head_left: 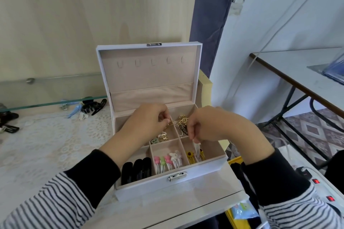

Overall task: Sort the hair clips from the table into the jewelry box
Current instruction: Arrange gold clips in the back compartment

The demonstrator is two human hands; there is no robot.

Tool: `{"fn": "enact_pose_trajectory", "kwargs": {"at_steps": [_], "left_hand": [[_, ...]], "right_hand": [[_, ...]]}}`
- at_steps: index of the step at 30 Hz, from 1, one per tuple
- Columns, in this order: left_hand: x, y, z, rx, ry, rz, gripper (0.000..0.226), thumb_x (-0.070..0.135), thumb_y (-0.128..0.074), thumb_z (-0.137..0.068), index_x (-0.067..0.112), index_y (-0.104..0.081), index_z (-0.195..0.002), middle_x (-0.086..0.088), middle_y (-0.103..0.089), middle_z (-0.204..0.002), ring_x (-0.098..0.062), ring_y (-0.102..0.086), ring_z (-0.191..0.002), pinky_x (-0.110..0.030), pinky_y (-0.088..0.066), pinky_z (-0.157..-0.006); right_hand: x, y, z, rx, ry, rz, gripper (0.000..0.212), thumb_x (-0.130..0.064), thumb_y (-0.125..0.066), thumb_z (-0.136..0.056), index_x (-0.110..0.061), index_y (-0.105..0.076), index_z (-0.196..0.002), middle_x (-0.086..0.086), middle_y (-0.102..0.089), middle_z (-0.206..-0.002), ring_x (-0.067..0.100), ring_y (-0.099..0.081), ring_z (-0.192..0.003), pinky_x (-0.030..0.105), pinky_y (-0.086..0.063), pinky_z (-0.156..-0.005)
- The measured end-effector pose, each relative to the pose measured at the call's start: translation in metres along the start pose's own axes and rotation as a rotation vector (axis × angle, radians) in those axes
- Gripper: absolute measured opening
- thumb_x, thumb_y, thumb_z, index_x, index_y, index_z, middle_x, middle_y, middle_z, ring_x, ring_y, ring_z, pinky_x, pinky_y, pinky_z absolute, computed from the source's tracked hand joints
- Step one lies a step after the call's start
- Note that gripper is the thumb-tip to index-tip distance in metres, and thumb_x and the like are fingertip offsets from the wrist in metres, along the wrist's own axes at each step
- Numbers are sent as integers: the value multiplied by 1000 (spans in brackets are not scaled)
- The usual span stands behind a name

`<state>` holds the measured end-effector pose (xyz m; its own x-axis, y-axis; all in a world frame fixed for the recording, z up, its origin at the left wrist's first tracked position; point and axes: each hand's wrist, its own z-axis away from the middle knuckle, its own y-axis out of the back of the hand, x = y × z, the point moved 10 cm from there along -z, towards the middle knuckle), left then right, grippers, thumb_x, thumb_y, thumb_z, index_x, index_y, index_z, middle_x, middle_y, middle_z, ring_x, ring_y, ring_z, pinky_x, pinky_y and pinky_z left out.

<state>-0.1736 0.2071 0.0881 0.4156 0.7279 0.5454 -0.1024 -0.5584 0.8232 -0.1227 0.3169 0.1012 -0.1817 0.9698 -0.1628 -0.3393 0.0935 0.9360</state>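
Box (195,172) open on table (167,208), lid upright: black clips (135,171) front left, pink and white clips (168,161) front middle, yellow clips (190,157) front right, gold clips (183,122) back right. Pinches gold clip (170,124) with left hand (147,122) above back middle compartment, and striped clip (197,148) with right hand (204,126), hanging into front right compartment. On table far left, more clips (93,108) under glass shelf (46,87).

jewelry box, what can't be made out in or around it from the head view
Head view:
- Back left of the jewelry box: covered by the left hand.
- Gold clip: mostly hidden by its fingers, shape unclear.
- Striped clip: top hidden in the right hand.
- Black clips on the table: cut off by the left edge.
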Motion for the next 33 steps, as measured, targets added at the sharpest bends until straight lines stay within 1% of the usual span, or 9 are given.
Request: {"fn": "enact_pose_trajectory", "kwargs": {"at_steps": [3, 7, 10, 15, 19, 21, 26, 31, 33], "left_hand": [[-1, -2, 0, -10, -4, -27, 4, 22, -66, -85, 22, -70, -87, 10, -69, -82, -5, -64, -81, -25, -50, -74], [1, -3, -1, -11, -14, -92, 6, 24, -64, -87, 24, -69, -89, 10, -68, -82, -8, -62, -81, -23, -44, -67], [3, -3, -1, -4, -25, -143, 8, 25, -62, -88, 23, -68, -91, 9, -67, -83, -10, -61, -82, -24, -39, -64], [2, -2, 1, 9, -20, -197, 9, 24, -60, -89, 22, -69, -90, 8, -69, -86, -12, -62, -84, -26, -46, -69], [-3, -2, 3, 9, 12, -215, 10, 22, -59, -88, 21, -69, -87, 6, -69, -83, -14, -63, -83, -28, -50, -70], [-4, -3, 2, 3, 17, -218, 10, 21, -60, -87, 20, -70, -87, 5, -70, -84, -15, -63, -83, -28, -50, -70], [-1, -9, 0, -48, -7, -225, 13, 24, -62, -89, 23, -75, -92, 6, -71, -90, -13, -63, -86, -25, -45, -70], [-5, -16, 4, -143, 6, -143, 18, 23, -62, -91, 28, -75, -102, 10, -70, -102, -9, -62, -94, -25, -49, -79], [-3, -15, 6, -145, 2, -133, 20, 21, -61, -91, 28, -74, -104, 9, -70, -103, -10, -63, -96, -27, -50, -82]], "right_hand": [[2, 5, 2, 6, -6, 9, 19, -11, -64, -82, -29, -71, -78, -18, -64, -79, 8, -54, -89, 31, -34, -87], [2, 2, 1, 2, -21, 122, 14, -14, -66, -82, -26, -73, -82, -14, -66, -85, 13, -53, -97, 38, -29, -97], [-2, -3, 0, 10, -29, 227, 10, -16, -65, -84, -24, -70, -87, -5, -63, -96, 20, -43, -107, 41, -26, -98], [2, -6, 0, 40, -70, 289, 12, -16, -63, -86, -26, -65, -92, -2, -54, -92, 21, -35, -108, 41, -25, -95], [2, -9, 0, 49, -82, 341, 16, -11, -60, -85, -28, -60, -83, -5, -49, -82, 21, -35, -106, 41, -23, -94], [2, -10, -1, 72, -94, 377, 16, -11, -60, -84, -26, -59, -81, -3, -50, -86, 22, -35, -105, 42, -23, -94], [2, -14, -2, 102, -117, 425, 14, -15, -59, -87, -26, -57, -79, -6, -34, -69, 22, -35, -106, 42, -22, -94], [-1, -5, 2, 153, -105, 390, 24, -9, -55, -88, -25, -66, -102, -3, -43, -77, 22, -36, -106, 40, -23, -92], [-6, 2, 5, 205, -86, 375, 26, -8, -51, -88, -24, -65, -103, -2, -49, -84, 22, -38, -104, 40, -25, -92]]}}
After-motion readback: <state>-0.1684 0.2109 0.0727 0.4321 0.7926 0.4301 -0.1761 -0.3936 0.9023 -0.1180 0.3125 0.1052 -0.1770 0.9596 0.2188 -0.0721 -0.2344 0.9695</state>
